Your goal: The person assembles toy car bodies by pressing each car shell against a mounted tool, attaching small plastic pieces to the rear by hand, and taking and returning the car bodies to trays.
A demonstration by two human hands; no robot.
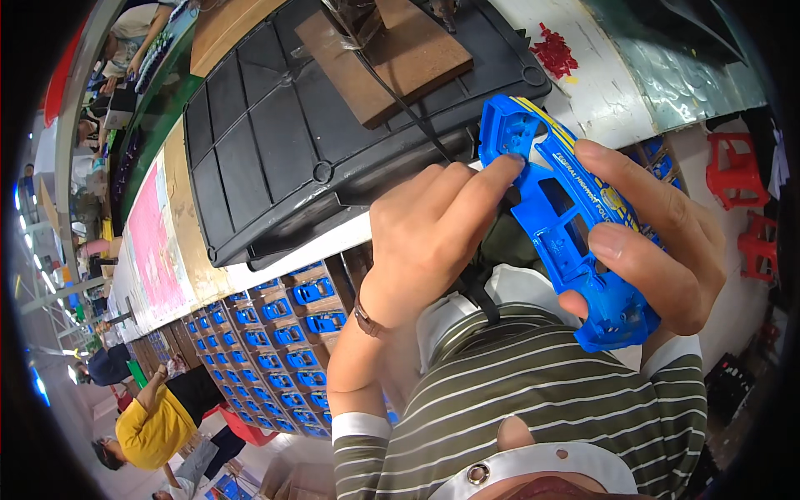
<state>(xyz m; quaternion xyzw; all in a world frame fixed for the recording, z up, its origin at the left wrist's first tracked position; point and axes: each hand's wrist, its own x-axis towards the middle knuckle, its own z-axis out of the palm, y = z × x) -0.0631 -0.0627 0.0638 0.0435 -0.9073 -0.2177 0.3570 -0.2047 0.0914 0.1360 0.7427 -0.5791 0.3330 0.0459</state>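
Note:
A blue plastic toy car body with yellow stripes is held up in front of me, tilted, its hollow side facing left. My right hand is closed around it from the right, fingers on its striped outer face and a fingertip showing at its lower edge. My left hand is curled, its index fingertip pressed against the inside of the car body's upper end. Its thumb is hidden, and anything small pinched there cannot be made out. A bracelet circles the left wrist.
Ahead, an upturned black crate bears a brown board with a metal fixture. Small red parts lie piled on the worn table. Divided trays of blue car bodies stand at left. Red stools are at right; a person in yellow is farther left.

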